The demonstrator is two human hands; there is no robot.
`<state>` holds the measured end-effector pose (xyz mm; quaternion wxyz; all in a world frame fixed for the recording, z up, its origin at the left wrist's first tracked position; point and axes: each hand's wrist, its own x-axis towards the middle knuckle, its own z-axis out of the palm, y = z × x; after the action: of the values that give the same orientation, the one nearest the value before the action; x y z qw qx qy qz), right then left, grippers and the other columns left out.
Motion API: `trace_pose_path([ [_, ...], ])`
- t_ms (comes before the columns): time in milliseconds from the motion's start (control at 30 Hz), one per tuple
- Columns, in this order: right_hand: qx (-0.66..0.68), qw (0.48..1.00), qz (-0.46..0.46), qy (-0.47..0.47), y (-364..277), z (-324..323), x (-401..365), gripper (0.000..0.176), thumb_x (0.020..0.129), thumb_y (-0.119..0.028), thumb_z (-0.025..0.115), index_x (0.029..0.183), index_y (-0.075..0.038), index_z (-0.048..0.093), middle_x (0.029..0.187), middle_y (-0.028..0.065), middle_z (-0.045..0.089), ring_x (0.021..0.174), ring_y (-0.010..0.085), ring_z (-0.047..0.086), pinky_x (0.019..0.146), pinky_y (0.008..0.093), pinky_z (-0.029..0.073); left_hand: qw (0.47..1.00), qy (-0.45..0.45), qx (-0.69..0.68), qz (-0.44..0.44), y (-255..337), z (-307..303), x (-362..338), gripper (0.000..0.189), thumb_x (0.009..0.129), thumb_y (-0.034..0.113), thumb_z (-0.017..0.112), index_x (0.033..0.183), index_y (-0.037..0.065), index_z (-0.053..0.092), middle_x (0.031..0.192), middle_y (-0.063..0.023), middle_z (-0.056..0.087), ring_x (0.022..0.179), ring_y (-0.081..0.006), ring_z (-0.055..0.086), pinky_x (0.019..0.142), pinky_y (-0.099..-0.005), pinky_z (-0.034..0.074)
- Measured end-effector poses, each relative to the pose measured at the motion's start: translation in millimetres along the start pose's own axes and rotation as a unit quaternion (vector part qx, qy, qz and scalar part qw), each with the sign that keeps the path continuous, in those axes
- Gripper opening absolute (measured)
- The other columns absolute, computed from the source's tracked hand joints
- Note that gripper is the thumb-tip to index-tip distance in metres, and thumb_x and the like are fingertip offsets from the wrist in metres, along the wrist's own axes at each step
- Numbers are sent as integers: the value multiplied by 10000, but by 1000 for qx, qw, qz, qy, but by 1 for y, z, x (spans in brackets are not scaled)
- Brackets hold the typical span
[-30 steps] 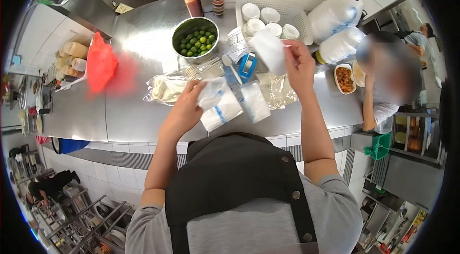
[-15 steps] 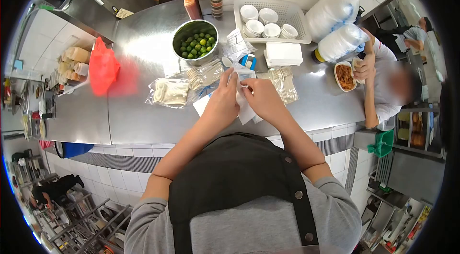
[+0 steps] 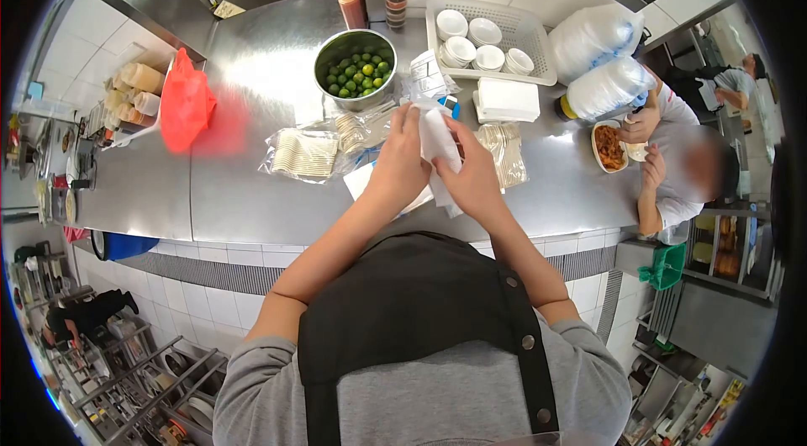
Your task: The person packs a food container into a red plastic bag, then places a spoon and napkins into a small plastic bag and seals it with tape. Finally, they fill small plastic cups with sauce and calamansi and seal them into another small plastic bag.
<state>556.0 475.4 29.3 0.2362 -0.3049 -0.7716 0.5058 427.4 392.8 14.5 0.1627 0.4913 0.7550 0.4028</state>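
Observation:
Between my two hands a white paper napkin (image 3: 439,143) is held upright, partly folded. My left hand (image 3: 402,162) pinches its left side near the top. On its right side, my right hand (image 3: 471,175) grips it, fingers bent round the edge. Under and behind my hands lie plastic packs of wooden cutlery (image 3: 361,128) and a printed slip (image 3: 427,72). Another cutlery pack (image 3: 503,152) lies just right of my right hand, below a stack of white napkins (image 3: 507,101). A flat pack (image 3: 304,153) rests to the left.
A steel bowl of green limes (image 3: 356,68) stands behind my hands. Sauce bottles (image 3: 353,5), a white basket (image 3: 538,42) with small bowls and bagged cups (image 3: 607,89) line the back. A red bag (image 3: 185,101) is left. At right, a co-worker's hands (image 3: 646,131) are by a food tray (image 3: 607,148).
The napkin is now folded narrower and raised between my hands, with my right hand wrapped further round it. The view has shifted slightly. The co-worker's hands have moved apart near the food tray.

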Motion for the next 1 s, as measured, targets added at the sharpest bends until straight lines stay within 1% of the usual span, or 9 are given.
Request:
trace_pose_path([
  [200,-8,996,-73,44,8,10,-19,525,876,35,524,1400,7,497,1268,296,611,1138,464,620,973,449,491,1000,3,-2,-23,-6,2,3,807,680,-118,603,1438,-118,328,1488,-311,333,1325,-504,435,1029,-457,481],
  [300,-21,996,-65,50,2,10,-16,519,874,49,495,1391,13,501,1218,310,632,1102,476,627,954,462,496,998,-50,3,49,-1,6,0,804,699,-127,619,1440,-142,307,1524,-343,261,1254,-535,495,990,-467,500],
  [400,-61,997,42,-27,1,-1,-4,487,862,52,506,1347,26,537,1147,310,658,1069,478,633,926,478,501,998,-32,-27,52,18,9,-7,778,694,-137,586,1437,-99,355,1555,-302,266,1291,-515,472,959,-478,512],
  [500,-98,981,31,-165,36,-8,11,421,861,41,518,1278,45,578,1076,292,683,1046,466,643,897,482,511,992,-79,8,95,27,7,-8,758,706,-156,556,1438,-77,376,1604,-238,252,1259,-489,515,940,-482,519],
  [600,-119,973,-25,-198,56,-12,27,324,868,37,523,1180,64,609,1042,290,688,1006,457,653,845,472,525,987,-103,43,118,30,12,-14,771,700,-176,528,1448,-52,387,1621,-165,273,1241,-452,543,918,-475,528],
  [700,148,988,39,-18,40,3,20,263,887,-8,539,1129,62,614,1023,281,690,938,436,668,782,471,528,991,-105,50,62,38,3,-8,766,703,-172,509,1448,-39,394,1624,-148,278,1228,-446,553,912,-476,527],
  [767,141,989,10,47,50,12,23,260,899,-54,567,1134,42,626,1069,254,693,905,401,673,815,440,531,994,-84,31,59,34,7,-6,749,711,-170,498,1442,-43,396,1622,-150,280,1221,-452,554,915,-484,522],
  [867,-10,997,-21,-71,67,13,19,259,909,-105,572,1132,4,649,1053,233,690,902,379,676,822,427,537,988,-78,61,118,44,14,-7,655,766,-134,513,1411,-83,406,1614,-196,270,1194,-452,572,894,-484,528],
  [1000,-43,994,-92,-33,93,24,39,217,874,-106,568,1025,24,653,922,237,675,815,368,670,757,444,523,970,-157,91,160,46,23,-21,570,812,-111,505,1376,-105,422,1603,-230,270,1187,-453,577,872,-473,542],
])
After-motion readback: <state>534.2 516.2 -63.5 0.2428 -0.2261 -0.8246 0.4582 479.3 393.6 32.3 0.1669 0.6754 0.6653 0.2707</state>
